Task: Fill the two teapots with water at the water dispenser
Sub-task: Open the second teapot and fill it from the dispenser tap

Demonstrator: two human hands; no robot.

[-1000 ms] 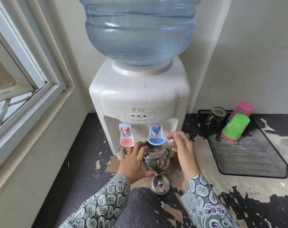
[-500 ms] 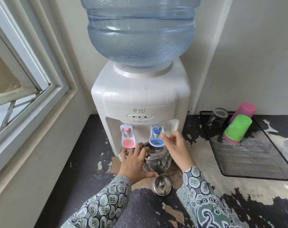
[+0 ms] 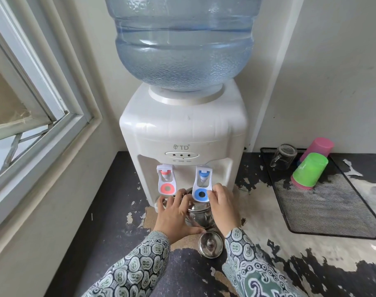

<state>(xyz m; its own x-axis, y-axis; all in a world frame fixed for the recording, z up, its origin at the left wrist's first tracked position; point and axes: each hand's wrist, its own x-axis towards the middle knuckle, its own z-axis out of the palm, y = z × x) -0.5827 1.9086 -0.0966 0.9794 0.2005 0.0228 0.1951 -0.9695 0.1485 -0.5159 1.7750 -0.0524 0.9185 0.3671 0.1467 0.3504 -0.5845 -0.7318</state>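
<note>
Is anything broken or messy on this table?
Yes. The counter looks damaged: its dark coating has peeled away in big ragged patches, baring pale material around the dispenser and beside the mesh tray. No spilled water shows. The teapot lid is simply set aside.

left hand point(image 3: 174, 217) holds teapot point(image 3: 199, 213); right hand point(image 3: 224, 207) presses blue tap point(image 3: 201, 186).

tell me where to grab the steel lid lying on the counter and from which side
Pinch the small knob at the centre of the lid, coming straight down from above. The lid lies flat with its knob up and clear on top, while its low rim sits against the counter and gives the fingers little to catch.
</note>
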